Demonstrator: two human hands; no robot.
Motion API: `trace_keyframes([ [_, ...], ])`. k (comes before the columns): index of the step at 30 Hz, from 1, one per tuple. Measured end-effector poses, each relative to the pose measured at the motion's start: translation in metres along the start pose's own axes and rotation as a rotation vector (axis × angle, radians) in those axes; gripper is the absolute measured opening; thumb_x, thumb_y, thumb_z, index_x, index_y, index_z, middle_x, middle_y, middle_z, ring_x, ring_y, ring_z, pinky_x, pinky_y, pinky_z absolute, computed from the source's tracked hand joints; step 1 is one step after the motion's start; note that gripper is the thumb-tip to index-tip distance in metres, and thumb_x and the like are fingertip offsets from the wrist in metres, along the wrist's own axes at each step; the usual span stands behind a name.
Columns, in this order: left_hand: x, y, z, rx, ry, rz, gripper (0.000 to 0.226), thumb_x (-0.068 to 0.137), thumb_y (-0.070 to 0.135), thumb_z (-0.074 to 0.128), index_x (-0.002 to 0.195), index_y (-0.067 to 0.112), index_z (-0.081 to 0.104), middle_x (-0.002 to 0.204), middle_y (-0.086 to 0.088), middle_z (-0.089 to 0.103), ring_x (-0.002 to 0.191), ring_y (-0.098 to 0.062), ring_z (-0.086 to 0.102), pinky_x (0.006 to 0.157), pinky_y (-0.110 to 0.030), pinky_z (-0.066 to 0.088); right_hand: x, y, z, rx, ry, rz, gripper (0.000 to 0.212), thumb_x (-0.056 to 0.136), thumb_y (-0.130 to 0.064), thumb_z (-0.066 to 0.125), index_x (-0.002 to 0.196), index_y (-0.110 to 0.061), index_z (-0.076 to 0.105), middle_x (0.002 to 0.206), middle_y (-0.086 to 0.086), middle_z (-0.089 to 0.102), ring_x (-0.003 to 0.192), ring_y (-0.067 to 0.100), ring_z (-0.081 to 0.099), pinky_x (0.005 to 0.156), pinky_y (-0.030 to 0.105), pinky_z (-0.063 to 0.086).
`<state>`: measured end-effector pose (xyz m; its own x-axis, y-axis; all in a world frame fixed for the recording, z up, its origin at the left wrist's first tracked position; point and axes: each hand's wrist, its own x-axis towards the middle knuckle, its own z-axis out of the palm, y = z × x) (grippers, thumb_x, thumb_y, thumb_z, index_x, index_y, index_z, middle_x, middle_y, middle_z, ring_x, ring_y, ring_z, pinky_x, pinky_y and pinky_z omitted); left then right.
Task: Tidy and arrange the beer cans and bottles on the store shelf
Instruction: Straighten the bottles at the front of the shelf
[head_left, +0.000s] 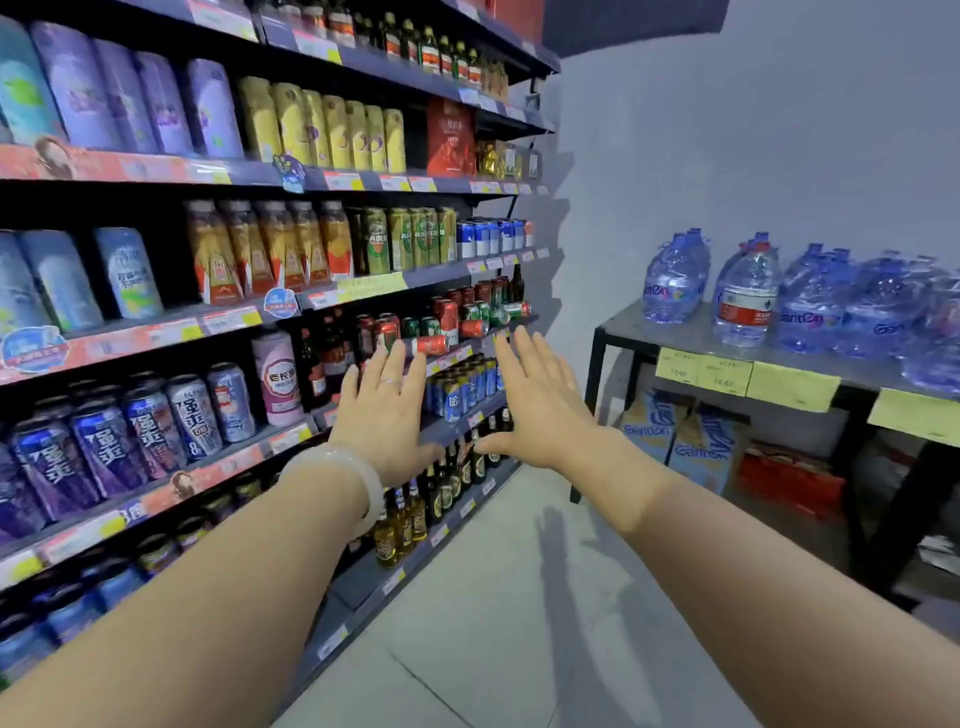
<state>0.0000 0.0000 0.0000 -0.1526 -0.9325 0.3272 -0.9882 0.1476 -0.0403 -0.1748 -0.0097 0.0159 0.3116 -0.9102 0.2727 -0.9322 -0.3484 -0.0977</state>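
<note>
A tall store shelf (363, 306) runs along my left, packed with cans and bottles. On its middle tier several red and green beer cans are jumbled; a red can (432, 344) and another red can (472, 327) lie on their sides, and a green can (498, 316) is tipped over too. Dark beer bottles (332, 358) stand left of them. My left hand (387, 410) and my right hand (540, 400) are both stretched forward in the air with straight, spread fingers, in front of that tier, holding nothing. A pale bangle sits on my left wrist.
Blue cans (457, 389) fill the tier below, and green and amber bottles (447, 483) stand on the lowest tier. A dark metal rack (727, 343) at right carries large water jugs (748, 301), with cartons (691, 441) under it. Grey floor (519, 623) lies between.
</note>
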Motion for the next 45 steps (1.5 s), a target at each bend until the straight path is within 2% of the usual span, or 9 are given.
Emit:
trace_keyframes([
  [4,0.061,0.006,0.043,-0.066,-0.084,-0.046,0.098,0.082,0.054,0.055,0.146,0.017,-0.008,0.156,-0.007,-0.015,0.144,-0.025,-0.013,0.117,-0.046,0.000,0.068,0.033,0.028,0.013,-0.066,-0.002,0.113,0.077,-0.051,0.067,0.147,-0.019,-0.015,0.157,0.006,-0.020,0.144,0.025,-0.018,0.117,0.043,-0.004],
  [12,0.168,-0.019,0.109,-0.067,-0.130,-0.104,0.095,0.084,0.053,0.053,0.147,0.017,-0.008,0.155,-0.007,-0.018,0.144,-0.025,-0.013,0.116,-0.044,-0.001,0.198,0.070,0.086,0.079,-0.118,-0.109,0.107,0.080,-0.047,0.066,0.149,-0.019,-0.011,0.157,0.005,-0.019,0.145,0.023,-0.016,0.118,0.043,-0.002],
  [18,0.255,-0.061,0.159,-0.056,-0.157,-0.154,0.096,0.083,0.053,0.055,0.147,0.018,-0.007,0.155,-0.006,-0.018,0.144,-0.024,-0.013,0.118,-0.045,0.000,0.304,0.085,0.138,0.120,-0.152,-0.158,0.107,0.081,-0.047,0.065,0.148,-0.021,-0.014,0.156,0.003,-0.021,0.144,0.022,-0.019,0.117,0.042,-0.003],
  [26,0.371,-0.148,0.234,-0.078,-0.198,-0.317,0.094,0.084,0.047,0.057,0.147,0.019,-0.008,0.156,-0.007,-0.014,0.144,-0.025,-0.012,0.118,-0.044,0.001,0.473,0.084,0.202,0.127,-0.215,-0.252,0.100,0.085,-0.042,0.062,0.148,-0.021,-0.012,0.156,0.003,-0.021,0.144,0.022,-0.018,0.117,0.041,-0.002],
  [34,0.410,-0.219,0.298,-0.093,-0.351,-0.566,0.090,0.085,0.046,0.054,0.147,0.017,-0.003,0.156,-0.008,-0.011,0.145,-0.025,-0.007,0.118,-0.041,0.006,0.575,0.068,0.282,0.175,-0.356,-0.412,0.096,0.087,-0.040,0.061,0.149,-0.019,-0.009,0.157,0.002,-0.018,0.145,0.024,-0.012,0.118,0.041,0.003],
  [39,0.426,-0.234,0.336,-0.133,-0.428,-0.730,0.091,0.085,0.043,0.056,0.147,0.017,-0.005,0.156,-0.008,-0.010,0.145,-0.025,-0.005,0.118,-0.039,0.006,0.621,0.059,0.335,0.173,-0.480,-0.555,0.096,0.087,-0.037,0.062,0.149,-0.019,-0.009,0.157,0.003,-0.019,0.146,0.024,-0.010,0.119,0.042,0.008],
  [45,0.460,-0.237,0.361,-0.191,-0.434,-0.887,0.091,0.085,0.040,0.059,0.148,0.018,-0.003,0.157,-0.007,-0.003,0.145,-0.025,0.002,0.117,-0.040,0.013,0.668,0.055,0.376,0.180,-0.593,-0.746,0.096,0.087,-0.037,0.062,0.150,-0.020,-0.008,0.157,0.001,-0.018,0.146,0.023,-0.009,0.118,0.039,0.008],
])
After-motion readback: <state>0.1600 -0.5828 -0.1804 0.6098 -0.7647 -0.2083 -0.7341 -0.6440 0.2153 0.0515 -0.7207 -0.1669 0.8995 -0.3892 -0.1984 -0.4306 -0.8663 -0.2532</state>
